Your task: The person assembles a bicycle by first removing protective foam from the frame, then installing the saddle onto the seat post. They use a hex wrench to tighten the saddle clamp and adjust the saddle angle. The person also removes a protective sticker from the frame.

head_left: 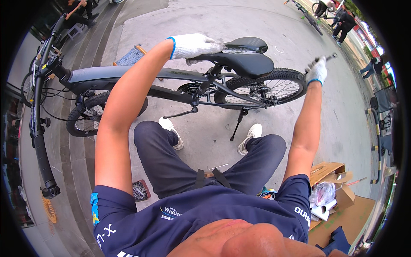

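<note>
My left hand (195, 46), in a white knit glove with a blue cuff, grips the nose of a black bicycle saddle (246, 64) from above. The saddle has a groove along its middle and sits on the seatpost of a dark grey bicycle (102, 73), whose handlebar points to the left. My right hand (317, 72), gloved alike, is closed around a slim metal tool that looks like a wrench (331, 56). It is held out to the right, apart from the bicycle, beyond the rear wheel (295, 81). The fingers' undersides are hidden.
A kickstand (238, 124) reaches to the concrete floor. Near my right side lie opened cardboard boxes (332, 175) with plastic wrapping. A small dark tray (140, 190) of metal bits lies at lower left. Behind the frame is a mop head (130, 56). Stone steps run along the left; people stand farther off.
</note>
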{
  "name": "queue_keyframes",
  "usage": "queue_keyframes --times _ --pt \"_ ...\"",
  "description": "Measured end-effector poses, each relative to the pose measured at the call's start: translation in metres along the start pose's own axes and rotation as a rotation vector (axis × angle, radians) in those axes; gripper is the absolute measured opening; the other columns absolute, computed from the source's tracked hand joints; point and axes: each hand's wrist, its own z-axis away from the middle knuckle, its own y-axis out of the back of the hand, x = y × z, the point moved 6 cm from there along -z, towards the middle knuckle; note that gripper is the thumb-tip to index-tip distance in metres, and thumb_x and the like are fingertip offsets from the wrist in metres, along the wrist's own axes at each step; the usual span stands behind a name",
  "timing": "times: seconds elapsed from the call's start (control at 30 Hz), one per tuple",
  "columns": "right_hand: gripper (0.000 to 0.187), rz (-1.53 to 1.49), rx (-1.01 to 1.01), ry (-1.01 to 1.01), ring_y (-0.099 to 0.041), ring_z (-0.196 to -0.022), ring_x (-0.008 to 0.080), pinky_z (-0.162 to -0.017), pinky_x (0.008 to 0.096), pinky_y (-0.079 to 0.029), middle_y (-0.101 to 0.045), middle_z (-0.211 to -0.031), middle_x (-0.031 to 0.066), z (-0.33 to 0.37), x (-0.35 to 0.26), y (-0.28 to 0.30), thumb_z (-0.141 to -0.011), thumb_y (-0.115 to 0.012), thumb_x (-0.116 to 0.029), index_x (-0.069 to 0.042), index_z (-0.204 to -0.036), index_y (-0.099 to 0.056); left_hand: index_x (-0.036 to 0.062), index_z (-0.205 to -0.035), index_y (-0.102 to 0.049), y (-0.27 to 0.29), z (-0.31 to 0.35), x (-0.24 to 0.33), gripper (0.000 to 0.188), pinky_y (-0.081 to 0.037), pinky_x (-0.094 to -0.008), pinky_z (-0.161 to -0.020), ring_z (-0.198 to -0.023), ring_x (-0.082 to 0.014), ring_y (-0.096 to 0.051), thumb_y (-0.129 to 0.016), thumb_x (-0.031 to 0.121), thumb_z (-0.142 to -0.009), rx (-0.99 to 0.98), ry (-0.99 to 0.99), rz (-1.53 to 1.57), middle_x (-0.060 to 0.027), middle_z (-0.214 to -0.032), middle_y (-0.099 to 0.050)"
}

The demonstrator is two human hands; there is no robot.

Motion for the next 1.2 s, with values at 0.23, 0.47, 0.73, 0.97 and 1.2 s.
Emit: queue_keyframes --times 0.23,0.47,0.73,0.97,1.2 --pt "0.054 0.334 -0.679 0.155 -0.053 -0.067 0.0108 -0.062 0.0303 -0.043 -0.061 -0.077 0.0006 0.101 0.054 -0.132 -0.107 -0.065 -0.054 -0.001 -0.102 -0.073 0.0095 -0.126 -0.075 -0.001 0.009 0.0 0.053 -0.035 -0.0264 -0.045 -0.051 -0.0075 -0.047 -0.059 0.058 -0.112 0.102 0.105 0.013 0.0021 -0.067 -0.054" --pt "0.051 0.642 -0.422 0.665 -0.068 -0.08 0.0194 -0.079 0.0366 -0.057 -0.072 -0.088 0.0106 0.152 -0.016 -0.102 -0.109 -0.062 -0.045 0.002 -0.127 -0.073 0.0101 -0.121 -0.076 -0.001 0.01 -0.002 0.051 -0.033 -0.0271 -0.043 -0.047 -0.0079 -0.043 -0.058 0.056 -0.113 0.079 0.085 0.073 0.0015 -0.062 -0.051" --pt "0.025 0.474 -1.296 0.584 -0.07 -0.08 0.0154 -0.076 0.0317 -0.058 -0.074 -0.09 0.0072 0.274 -0.002 -0.031 -0.107 -0.068 -0.012 0.0 -0.127 -0.077 0.0094 -0.12 -0.079 -0.002 0.001 -0.017 0.056 -0.034 -0.0299 -0.045 -0.048 -0.01 -0.042 -0.058 0.061 -0.11 0.132 0.016 0.051 0.0006 -0.061 -0.047" --pt "0.039 0.63 -1.129 0.396 -0.076 -0.09 0.0253 -0.084 0.0367 -0.06 -0.08 -0.101 0.0153 0.248 0.092 -0.023 -0.112 -0.065 -0.029 -0.002 -0.138 -0.073 0.009 -0.113 -0.077 -0.014 0.016 -0.014 0.049 -0.041 -0.0345 -0.053 -0.056 -0.0147 -0.051 -0.056 0.054 -0.11 0.245 -0.049 -0.135 -0.0014 -0.068 -0.055" --pt "0.038 0.659 -1.133 0.383 -0.077 -0.093 0.0258 -0.086 0.0361 -0.06 -0.082 -0.107 0.0156 0.246 0.118 -0.014 -0.11 -0.068 -0.031 -0.005 -0.136 -0.076 0.0095 -0.099 -0.075 0.019 -0.008 0.025 0.048 -0.046 -0.0367 -0.055 -0.059 -0.015 -0.055 -0.052 0.049 -0.112 -0.065 0.123 -0.339 -0.0004 -0.071 -0.061"
